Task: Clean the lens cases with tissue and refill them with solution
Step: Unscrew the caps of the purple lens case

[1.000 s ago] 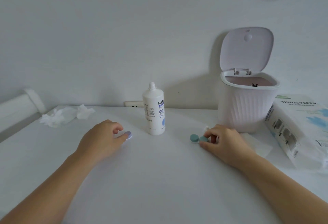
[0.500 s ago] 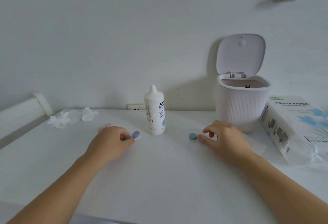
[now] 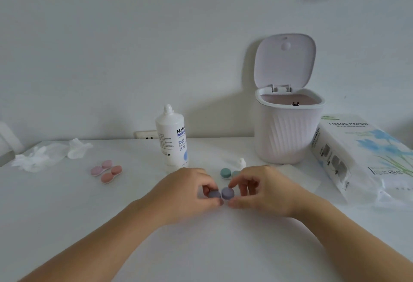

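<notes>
Purple lens case (image 3: 221, 193) at frame centre, just above the table (image 3: 201, 248), held between both hands. Left hand (image 3: 190, 192) pinching the left cap, fingers curled round it; right hand (image 3: 259, 190) with thumb and forefinger closing on the right cap, other fingers loosely bent. Looks like unscrewing about to start, so cleaning of this case judged not yet begun.

Remaining cases, caps on: teal case (image 3: 228, 173) just behind the right hand, partly hidden; two pink cases (image 3: 106, 171) mid-left, side by side. Cannot tell whether any of these are already wiped or refilled.

Count: 4 lens cases (1 purple, 1 teal, 2 pink). 1 solution bottle (image 3: 173, 137) upright behind the hands, its nozzle uncapped; small white cap (image 3: 241, 162) near the teal case, probably its cap. 1 crumpled tissue pile (image 3: 49, 154) at mid-left edge. 1 tissue pack (image 3: 362, 156) right edge. 1 flat tissue sheet (image 3: 306, 177) under the right hand's far side. 1 bin (image 3: 288, 134), lid open, right of centre.

Judgement: early stage, most work left.
</notes>
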The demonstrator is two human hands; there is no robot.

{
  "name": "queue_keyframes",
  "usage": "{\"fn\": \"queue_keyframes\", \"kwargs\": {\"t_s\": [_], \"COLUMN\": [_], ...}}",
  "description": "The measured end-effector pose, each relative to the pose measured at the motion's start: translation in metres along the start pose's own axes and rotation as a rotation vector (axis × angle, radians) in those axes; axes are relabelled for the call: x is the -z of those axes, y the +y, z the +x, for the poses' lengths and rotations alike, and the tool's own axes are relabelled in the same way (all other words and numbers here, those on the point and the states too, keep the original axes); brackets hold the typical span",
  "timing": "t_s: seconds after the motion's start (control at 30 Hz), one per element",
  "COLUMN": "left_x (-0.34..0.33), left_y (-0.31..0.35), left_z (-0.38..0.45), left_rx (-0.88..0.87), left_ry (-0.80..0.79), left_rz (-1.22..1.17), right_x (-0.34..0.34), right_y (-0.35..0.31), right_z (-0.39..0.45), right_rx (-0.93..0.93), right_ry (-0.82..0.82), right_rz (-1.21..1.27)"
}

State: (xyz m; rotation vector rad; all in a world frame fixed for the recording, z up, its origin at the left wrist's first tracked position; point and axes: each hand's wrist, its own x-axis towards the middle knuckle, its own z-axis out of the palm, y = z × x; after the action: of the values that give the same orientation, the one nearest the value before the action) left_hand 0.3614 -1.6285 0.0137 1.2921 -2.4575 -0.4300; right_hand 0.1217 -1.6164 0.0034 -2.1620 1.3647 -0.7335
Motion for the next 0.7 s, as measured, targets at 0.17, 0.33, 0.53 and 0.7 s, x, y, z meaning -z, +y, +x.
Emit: {"fn": "queue_keyframes", "kwargs": {"t_s": [0.17, 0.33, 0.53, 0.7], "left_x": [-0.012, -0.023, -0.025, -0.022], "left_y": [-0.001, -0.013, -0.021, -0.022], "left_z": [0.012, 0.015, 0.017, 0.016], "left_rx": [-0.075, -0.08, -0.102, -0.094], "left_ry": [-0.003, 0.017, 0.0, -0.022], "left_rz": [-0.047, -0.207, -0.236, -0.216], "right_x": [-0.003, -0.003, -0.004, -0.007], "right_y": [0.001, 0.002, 0.004, 0.001], "right_z": [0.001, 0.002, 0.003, 0.004], "right_rx": [0.034, 0.003, -0.012, -0.002], "right_ry": [-0.007, -0.004, -0.014, -0.005], "right_rz": [-0.131, -0.209, -0.239, -0.221]}}
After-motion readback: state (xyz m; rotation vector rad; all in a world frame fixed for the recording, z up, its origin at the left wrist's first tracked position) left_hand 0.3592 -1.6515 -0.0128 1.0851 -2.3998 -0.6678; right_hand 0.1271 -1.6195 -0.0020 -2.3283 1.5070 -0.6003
